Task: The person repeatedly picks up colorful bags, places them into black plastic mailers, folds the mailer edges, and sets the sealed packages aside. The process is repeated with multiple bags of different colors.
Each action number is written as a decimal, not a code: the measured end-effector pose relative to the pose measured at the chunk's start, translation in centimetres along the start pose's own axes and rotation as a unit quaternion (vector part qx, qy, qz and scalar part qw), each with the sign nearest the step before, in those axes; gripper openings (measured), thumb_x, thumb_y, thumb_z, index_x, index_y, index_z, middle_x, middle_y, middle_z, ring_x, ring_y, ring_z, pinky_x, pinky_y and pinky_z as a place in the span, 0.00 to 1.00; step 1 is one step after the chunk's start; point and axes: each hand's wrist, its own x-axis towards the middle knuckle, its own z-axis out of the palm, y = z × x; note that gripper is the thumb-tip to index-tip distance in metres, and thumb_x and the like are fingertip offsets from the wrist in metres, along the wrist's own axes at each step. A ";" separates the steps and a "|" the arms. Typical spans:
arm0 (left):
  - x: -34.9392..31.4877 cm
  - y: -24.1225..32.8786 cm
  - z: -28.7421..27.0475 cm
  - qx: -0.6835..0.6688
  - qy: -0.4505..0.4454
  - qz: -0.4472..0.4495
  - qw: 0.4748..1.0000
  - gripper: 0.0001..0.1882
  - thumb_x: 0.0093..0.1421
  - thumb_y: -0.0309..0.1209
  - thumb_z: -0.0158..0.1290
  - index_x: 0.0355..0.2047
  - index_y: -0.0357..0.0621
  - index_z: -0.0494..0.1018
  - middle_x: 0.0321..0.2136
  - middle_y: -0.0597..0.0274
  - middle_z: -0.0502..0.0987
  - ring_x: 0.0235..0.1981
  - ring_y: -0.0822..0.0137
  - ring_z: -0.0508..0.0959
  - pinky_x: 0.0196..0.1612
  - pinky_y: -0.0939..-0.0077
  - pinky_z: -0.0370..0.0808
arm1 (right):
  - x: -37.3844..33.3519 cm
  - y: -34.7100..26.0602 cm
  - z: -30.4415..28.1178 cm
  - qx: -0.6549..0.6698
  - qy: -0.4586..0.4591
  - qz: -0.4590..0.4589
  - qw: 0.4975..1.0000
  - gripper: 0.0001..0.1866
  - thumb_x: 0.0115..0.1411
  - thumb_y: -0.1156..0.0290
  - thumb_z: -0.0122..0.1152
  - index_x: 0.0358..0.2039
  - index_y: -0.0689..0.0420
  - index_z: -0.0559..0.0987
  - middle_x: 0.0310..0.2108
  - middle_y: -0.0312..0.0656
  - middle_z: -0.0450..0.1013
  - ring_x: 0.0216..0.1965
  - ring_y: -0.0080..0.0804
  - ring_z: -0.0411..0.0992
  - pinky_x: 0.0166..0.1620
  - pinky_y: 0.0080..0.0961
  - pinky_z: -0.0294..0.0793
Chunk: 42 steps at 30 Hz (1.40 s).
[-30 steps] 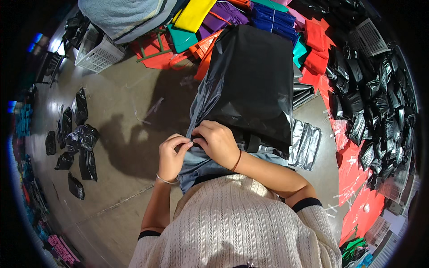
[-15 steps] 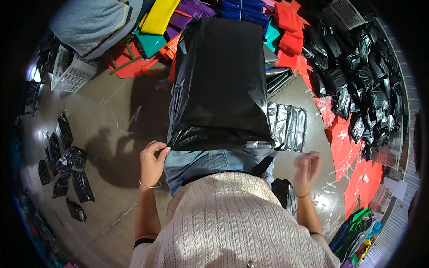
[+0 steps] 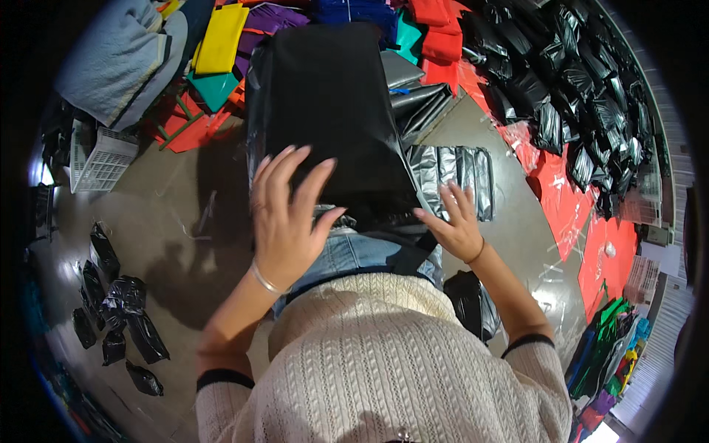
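A large black plastic bundle is carried on the denim-clad lap, its inside hidden from view. Over its near left corner the left hand is held with fingers spread; whether the plastic is touched cannot be told. By its near right corner the right hand is held, fingers likewise spread, and contact cannot be made out. On the floor, a white lattice basket is seen, its contents hard to distinguish. A grey-blue cloth and heaped black packages are cut off at the top.
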 end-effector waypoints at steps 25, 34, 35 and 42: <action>-2.0 -3.7 11.3 0.037 -0.126 0.205 0.970 0.12 0.55 0.28 0.53 0.40 0.41 0.78 0.40 0.58 0.78 0.42 0.58 0.79 0.49 0.65 0.75 | 7.1 0.6 2.9 0.073 0.131 -0.241 0.959 0.07 0.53 0.71 0.67 0.33 0.45 0.83 0.54 0.33 0.75 0.56 0.31 0.71 0.64 0.36 0.60; -3.4 -3.7 8.6 0.079 -0.273 0.127 0.950 0.21 0.56 0.27 0.50 0.52 0.41 0.74 0.48 0.57 0.74 0.44 0.55 0.75 0.51 0.58 0.73 | 12.0 1.6 0.9 0.254 0.056 -0.216 0.941 0.10 0.49 0.76 0.65 0.32 0.60 0.76 0.58 0.63 0.67 0.61 0.59 0.66 0.62 0.55 0.64; -3.5 -4.0 7.9 0.077 -0.228 0.139 0.960 0.23 0.56 0.27 0.49 0.54 0.43 0.73 0.50 0.57 0.73 0.44 0.55 0.75 0.52 0.56 0.72 | 12.3 1.8 0.8 0.268 0.057 -0.211 0.938 0.10 0.48 0.77 0.65 0.31 0.60 0.74 0.58 0.66 0.66 0.60 0.61 0.67 0.62 0.56 0.65; -3.7 -7.2 4.2 -0.179 -0.256 0.018 0.950 0.22 0.55 0.20 0.51 0.51 0.46 0.76 0.38 0.55 0.80 0.34 0.53 0.81 0.40 0.66 0.78 | 12.6 2.0 1.6 0.228 0.070 -0.224 0.945 0.11 0.42 0.73 0.58 0.23 0.60 0.65 0.57 0.63 0.68 0.54 0.54 0.72 0.60 0.50 0.71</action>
